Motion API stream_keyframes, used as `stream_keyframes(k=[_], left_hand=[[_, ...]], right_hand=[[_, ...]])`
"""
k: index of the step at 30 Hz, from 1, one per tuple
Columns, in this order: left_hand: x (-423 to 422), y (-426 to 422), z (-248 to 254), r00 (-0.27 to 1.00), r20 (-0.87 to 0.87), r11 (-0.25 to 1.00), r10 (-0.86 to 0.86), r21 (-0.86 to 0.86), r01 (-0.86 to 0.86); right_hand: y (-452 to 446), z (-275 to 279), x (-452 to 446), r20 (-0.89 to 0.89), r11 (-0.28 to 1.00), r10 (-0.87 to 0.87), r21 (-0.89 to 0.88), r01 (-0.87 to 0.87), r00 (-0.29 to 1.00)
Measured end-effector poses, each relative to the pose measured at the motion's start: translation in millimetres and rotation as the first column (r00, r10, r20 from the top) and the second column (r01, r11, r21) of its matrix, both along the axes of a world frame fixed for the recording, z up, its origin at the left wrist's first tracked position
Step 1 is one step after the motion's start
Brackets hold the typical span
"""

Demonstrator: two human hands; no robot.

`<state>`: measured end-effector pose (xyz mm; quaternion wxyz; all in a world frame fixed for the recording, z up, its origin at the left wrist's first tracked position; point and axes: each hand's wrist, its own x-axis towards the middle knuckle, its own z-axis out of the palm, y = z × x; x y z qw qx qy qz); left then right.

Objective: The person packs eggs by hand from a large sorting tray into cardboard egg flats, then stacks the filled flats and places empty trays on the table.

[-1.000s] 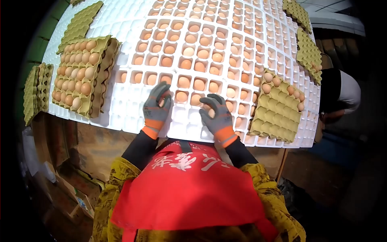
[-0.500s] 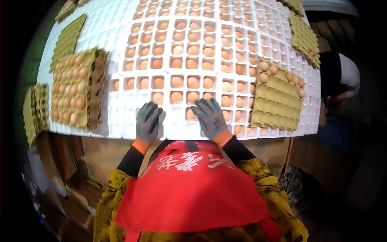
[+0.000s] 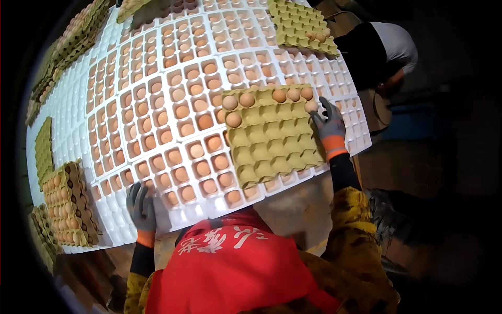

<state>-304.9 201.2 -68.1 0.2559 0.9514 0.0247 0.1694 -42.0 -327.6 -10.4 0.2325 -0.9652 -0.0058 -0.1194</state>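
My left hand (image 3: 141, 209), in a grey glove with an orange cuff, rests over the white foam egg tray (image 3: 166, 222) near the table's front edge. Its fingers are stretched out, close to an egg (image 3: 149, 185). At the right edge of a yellowish pulp egg tray (image 3: 277, 152), my right hand (image 3: 330, 125) has thumb and fingers apart around the side of an egg (image 3: 311, 106); whether they touch it is unclear. Several eggs lie in the pulp tray's far row, and another egg (image 3: 234, 120) sits at its left side. Brown eggs fill many white cells.
Stacked pulp trays with eggs (image 3: 65, 209) stand at the left. Another pulp tray (image 3: 300, 26) with a few eggs lies at the far right, and more trays (image 3: 73, 39) are at the far left. A person in a white-and-black top (image 3: 392, 44) is beyond the right edge.
My view has turned right. My right hand has left the foam tray's front cells and reached right to the pulp tray's edge. My left hand stays near the front edge.
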Motion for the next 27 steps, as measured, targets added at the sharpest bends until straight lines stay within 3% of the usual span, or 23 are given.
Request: stream_keyframes(k=[1, 3, 4, 5, 6, 7, 8, 9, 10, 11, 13, 14, 15, 16, 17, 18, 19, 21, 22, 23, 25, 27], left_hand=[[25.2, -20.1, 2.1, 1.000, -0.002, 0.996, 0.006, -0.087, -0.006], [99.0, -88.4, 31.5, 0.998, 0.048, 0.981, -0.042, -0.188, 0.050], [133.9, -120.5, 41.4, 0.987, 0.113, 0.977, -0.113, -0.170, 0.131], [164.8, -149.3, 48.6, 0.967, 0.179, 0.966, -0.183, -0.151, 0.211], [188.3, -173.4, 56.5, 0.964, 0.086, 0.963, -0.251, -0.082, 0.258], [206.5, -189.7, 62.3, 0.952, -0.011, 0.952, -0.306, -0.021, 0.305], [219.1, -196.8, 58.5, 0.923, -0.123, 0.924, -0.365, 0.073, 0.376], [228.0, -202.2, 50.9, 0.881, -0.240, 0.879, -0.407, 0.158, 0.450], [234.1, -205.0, 43.7, 0.890, -0.235, 0.866, -0.390, 0.234, 0.441], [237.8, -204.9, 45.0, 0.885, -0.235, 0.874, -0.403, 0.189, 0.448], [239.4, -201.8, 52.1, 0.873, -0.240, 0.884, -0.424, 0.101, 0.457], [239.8, -199.3, 57.0, 0.884, -0.199, 0.905, -0.422, -0.152, 0.398], [236.1, -200.8, 59.4, 0.916, -0.214, 0.859, -0.338, -0.467, 0.208], [239.3, -195.4, 56.1, 0.931, -0.193, 0.671, -0.311, -0.738, 0.072], [243.7, -185.5, 51.8, 0.943, -0.185, 0.393, -0.276, -0.917, -0.065], [247.2, -179.6, 57.1, 0.931, -0.203, 0.251, -0.304, -0.960, -0.128], [248.3, -180.4, 62.4, 0.932, -0.127, 0.164, -0.339, -0.984, -0.074], [263.7, -183.0, 67.4, 0.866, -0.394, 0.626, -0.308, -0.769, -0.127], [266.3, -198.7, 65.2, 0.917, -0.346, 0.919, -0.201, -0.392, 0.053], [267.5, -205.5, 60.1, 0.947, -0.128, 0.955, -0.293, -0.091, 0.284], [270.7, -216.3, 56.7, 0.915, -0.326, 0.922, -0.237, 0.223, 0.318], [280.8, -211.0, 54.7, 0.912, -0.315, 0.898, -0.263, 0.265, 0.350]], right_hand=[[3.9, 6.3, 10.2, -0.013, 0.997, -0.017, -0.073, 0.016, 1.000], [-6.8, -34.2, 30.0, -0.006, 0.970, -0.011, -0.243, 0.009, 1.000], [-9.2, -29.1, 32.9, -0.010, 0.991, 0.038, -0.127, -0.039, 0.999], [-15.6, -30.6, 34.0, -0.063, 0.969, 0.016, 0.246, 0.000, 0.998], [-24.3, -31.4, 31.7, -0.119, 0.816, 0.019, 0.576, 0.054, 0.993], [-34.9, -31.7, 30.4, -0.170, 0.557, 0.047, 0.822, 0.115, 0.984], [-64.4, -35.1, 31.3, -0.242, 0.143, 0.101, 0.963, 0.227, 0.965], [-66.1, -25.9, 32.5, -0.153, 0.417, 0.123, 0.905, 0.089, 0.981], [-66.5, -18.0, 32.4, -0.072, 0.649, 0.164, 0.759, -0.053, 0.984], [-62.7, -7.1, 34.1, -0.004, 0.820, 0.223, 0.541, -0.185, 0.975], [-57.7, -0.3, 49.1, -0.065, 0.792, 0.275, 0.580, -0.188, 0.959], [-55.3, -2.0, 68.7, -0.111, 0.793, 0.318, 0.576, -0.200, 0.942], [-45.7, 4.2, 81.6, -0.160, 0.791, 0.363, 0.573, -0.213, 0.918], [-37.5, 10.4, 86.0, -0.026, 0.873, 0.436, 0.254, -0.416, 0.900], [-35.4, 5.7, 91.8, -0.013, 0.858, 0.501, -0.127, -0.498, 0.865], [-37.0, -3.5, 97.0, -0.047, 0.836, 0.519, -0.177, -0.519, 0.853], [-38.9, -9.9, 101.5, -0.079, 0.808, 0.540, -0.230, -0.542, 0.838], [-39.1, 11.5, 93.8, -0.103, 0.873, 0.472, 0.193, -0.447, 0.876], [-49.1, -8.2, 96.3, 0.021, 0.757, 0.461, 0.512, -0.405, 0.887], [-55.3, 3.5, 92.3, -0.209, 0.458, 0.437, 0.889, -0.017, 0.875], [-45.7, 26.8, 76.8, -0.085, 0.148, 0.469, 0.989, 0.016, 0.879], [-48.0, 19.8, 90.6, -0.192, 0.306, 0.610, 0.952, -0.006, 0.768]])
